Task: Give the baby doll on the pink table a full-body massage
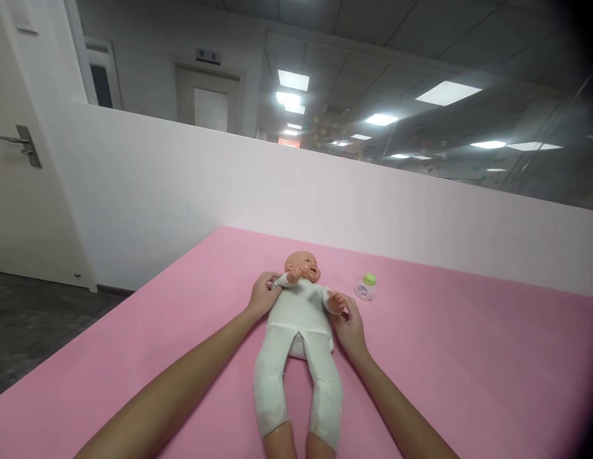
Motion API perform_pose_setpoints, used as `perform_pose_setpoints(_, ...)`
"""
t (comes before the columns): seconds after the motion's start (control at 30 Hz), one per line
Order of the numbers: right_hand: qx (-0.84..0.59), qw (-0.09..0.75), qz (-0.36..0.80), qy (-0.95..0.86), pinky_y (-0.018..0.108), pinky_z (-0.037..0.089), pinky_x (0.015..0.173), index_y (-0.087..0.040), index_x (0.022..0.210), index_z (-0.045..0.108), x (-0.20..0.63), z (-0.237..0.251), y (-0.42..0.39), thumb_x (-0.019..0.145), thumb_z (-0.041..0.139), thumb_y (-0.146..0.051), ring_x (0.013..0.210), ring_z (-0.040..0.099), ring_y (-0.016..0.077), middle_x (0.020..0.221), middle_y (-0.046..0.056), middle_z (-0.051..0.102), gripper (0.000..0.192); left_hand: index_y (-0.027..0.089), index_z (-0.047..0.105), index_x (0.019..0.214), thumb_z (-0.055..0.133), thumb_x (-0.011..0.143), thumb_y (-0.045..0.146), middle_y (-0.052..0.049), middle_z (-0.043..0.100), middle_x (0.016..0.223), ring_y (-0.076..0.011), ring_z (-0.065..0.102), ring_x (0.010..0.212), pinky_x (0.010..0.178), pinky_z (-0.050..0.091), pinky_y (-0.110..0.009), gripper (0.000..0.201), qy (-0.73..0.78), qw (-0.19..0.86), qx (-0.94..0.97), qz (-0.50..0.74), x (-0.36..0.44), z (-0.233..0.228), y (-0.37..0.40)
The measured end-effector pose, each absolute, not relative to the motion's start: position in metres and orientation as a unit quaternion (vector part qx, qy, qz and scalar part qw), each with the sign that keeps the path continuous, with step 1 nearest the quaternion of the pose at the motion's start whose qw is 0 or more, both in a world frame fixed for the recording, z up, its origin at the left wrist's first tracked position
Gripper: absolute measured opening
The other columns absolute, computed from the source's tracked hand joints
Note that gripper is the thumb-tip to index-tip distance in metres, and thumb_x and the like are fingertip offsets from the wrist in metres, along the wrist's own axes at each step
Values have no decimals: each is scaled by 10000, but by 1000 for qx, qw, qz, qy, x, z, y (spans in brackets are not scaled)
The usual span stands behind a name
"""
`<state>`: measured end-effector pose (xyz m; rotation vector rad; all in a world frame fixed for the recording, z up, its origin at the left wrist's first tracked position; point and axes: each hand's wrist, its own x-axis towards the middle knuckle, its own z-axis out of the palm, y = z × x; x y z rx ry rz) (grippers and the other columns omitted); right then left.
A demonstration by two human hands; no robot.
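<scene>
A baby doll (301,309) with a bare head and a white cloth body lies on its back on a pink tabletop (444,357), its feet toward me. My left hand (264,293) is at the doll's upper arm on the left, fingers curled round it and partly hidden. On the other side, my right hand (349,328) has its fingers bent against the doll's other arm, just below the small plastic hand. To the right of the doll's shoulder stands a small clear bottle (365,288) with a green cap, apart from both hands.
A low white wall (373,210) runs along the table's far edge, with glass above it. At the left are a door (33,191) with a metal handle and a dark floor (19,331) beyond the table's slanted edge.
</scene>
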<state>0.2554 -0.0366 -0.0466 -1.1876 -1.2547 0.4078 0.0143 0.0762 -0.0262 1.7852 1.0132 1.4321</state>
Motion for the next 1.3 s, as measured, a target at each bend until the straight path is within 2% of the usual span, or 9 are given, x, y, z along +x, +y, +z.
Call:
perform_pose_setpoints(0.17,-514,591,130,-608,425,560,924,-272,1198,706,257,-45,-39,861,586,-276,1254,561,288,1296,106,586,358,228,765,1035,601,782,134,-61,680,1119,-225,629,1106,923,514,-339,316,372,310,683,547,13,-28,77)
perform_pose_setpoints(0.4,-509,585,132,-618,463,524,1017,-296,1259,690,255,-43,-39,910,631,-383,1326,521,299,1379,97,579,364,227,748,1145,636,806,176,-69,709,1195,-242,644,1132,939,499,-361,360,367,339,673,545,12,-26,77)
perform_pose_setpoints(0.47,-504,607,165,-591,462,526,1013,-283,1276,666,255,-43,-37,918,643,-415,1284,567,301,1374,91,615,382,213,716,1174,678,828,243,-81,715,1213,-249,650,1142,952,494,-369,349,374,360,651,554,13,-26,78)
perform_pose_setpoints(0.57,-511,652,231,-510,428,558,940,-238,1265,652,257,-47,-34,906,660,-478,1131,662,291,1264,88,699,431,180,686,1129,732,813,318,-106,724,1176,-259,662,1109,944,501,-377,348,388,391,609,570,13,-25,78)
perform_pose_setpoints(0.77,-485,736,328,-339,324,568,705,-219,1145,633,264,-53,-27,837,707,-626,862,719,229,1023,59,757,516,166,656,1101,715,798,311,-109,732,1097,-246,678,1013,835,525,-336,341,382,444,560,586,12,-27,79)
perform_pose_setpoints(0.97,-428,775,371,-280,327,603,755,-234,1093,632,266,-50,-26,809,761,-564,854,722,204,1021,45,749,454,161,625,1001,681,845,402,-77,708,927,-198,648,800,685,481,-280,292,411,432,550,584,10,-38,90)
perform_pose_setpoints(1.03,-440,765,369,-291,315,591,710,-232,1097,625,265,-50,-26,815,755,-563,818,714,199,996,45,747,454,158,633,985,661,867,412,-71,697,893,-200,637,778,667,471,-279,281,415,429,556,579,9,-39,91)
perform_pose_setpoints(1.17,-490,738,315,-341,303,548,641,-222,1147,615,261,-51,-28,821,746,-565,768,682,198,986,48,734,491,171,696,1047,625,902,349,-73,710,979,-226,649,903,766,499,-303,240,395,404,602,565,10,-34,85)
perform_pose_setpoints(1.3,-522,693,233,-440,372,569,809,-198,1210,665,257,-47,-33,843,725,-492,970,681,263,1099,88,733,474,248,723,1258,549,924,213,-70,664,1144,-219,615,1044,922,495,-331,378,355,307,712,523,13,-28,78)
